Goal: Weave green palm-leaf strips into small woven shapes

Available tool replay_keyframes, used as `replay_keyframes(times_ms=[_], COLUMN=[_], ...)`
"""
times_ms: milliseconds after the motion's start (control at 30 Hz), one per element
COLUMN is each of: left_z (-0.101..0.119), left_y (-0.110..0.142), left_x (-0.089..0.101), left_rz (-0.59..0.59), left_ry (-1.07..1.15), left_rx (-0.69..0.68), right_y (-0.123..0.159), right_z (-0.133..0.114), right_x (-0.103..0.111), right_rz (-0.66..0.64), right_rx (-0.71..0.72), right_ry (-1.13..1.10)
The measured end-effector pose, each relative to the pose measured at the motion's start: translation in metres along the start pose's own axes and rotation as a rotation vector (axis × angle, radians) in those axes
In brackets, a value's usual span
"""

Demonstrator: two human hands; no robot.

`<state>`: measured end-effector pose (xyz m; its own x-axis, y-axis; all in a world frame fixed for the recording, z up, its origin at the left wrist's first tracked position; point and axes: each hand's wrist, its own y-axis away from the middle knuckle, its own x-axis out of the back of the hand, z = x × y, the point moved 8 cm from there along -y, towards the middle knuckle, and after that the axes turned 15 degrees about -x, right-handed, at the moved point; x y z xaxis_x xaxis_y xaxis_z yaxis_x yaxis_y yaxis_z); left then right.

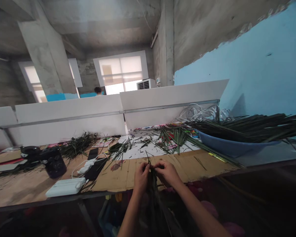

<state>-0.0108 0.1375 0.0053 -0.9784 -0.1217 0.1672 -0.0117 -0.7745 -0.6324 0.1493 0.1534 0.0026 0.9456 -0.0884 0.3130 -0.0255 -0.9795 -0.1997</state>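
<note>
My left hand (141, 177) and my right hand (167, 173) meet at the near edge of the table, fingers pinched together on a bundle of thin green leaf strips (153, 184). The strips hang down between my forearms below the table edge, and a few tips poke up above my fingers. Both hands are closed on the bundle, over a sheet of brown cardboard (187, 166).
A blue basin (227, 146) heaped with long green leaves sits at the right. Cut leaf scraps (167, 136) litter the middle. At the left lie a white power bank (65, 187), a black phone (95, 163) and a dark cup (54, 163). White partitions (118, 108) stand behind.
</note>
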Motion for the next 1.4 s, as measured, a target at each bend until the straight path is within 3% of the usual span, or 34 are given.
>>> replay_keyframes(times_ms=[567, 1400], left_z=[0.0, -0.014], left_y=[0.003, 0.001], left_x=[0.003, 0.005], left_rz=[0.012, 0.071], left_ry=[-0.066, -0.045], left_rx=[-0.008, 0.069], right_y=[0.023, 0.008], right_z=[-0.033, -0.011], right_x=[-0.012, 0.007], right_rz=[-0.044, 0.123], right_rx=[0.164, 0.051], right_ry=[0.215, 0.069])
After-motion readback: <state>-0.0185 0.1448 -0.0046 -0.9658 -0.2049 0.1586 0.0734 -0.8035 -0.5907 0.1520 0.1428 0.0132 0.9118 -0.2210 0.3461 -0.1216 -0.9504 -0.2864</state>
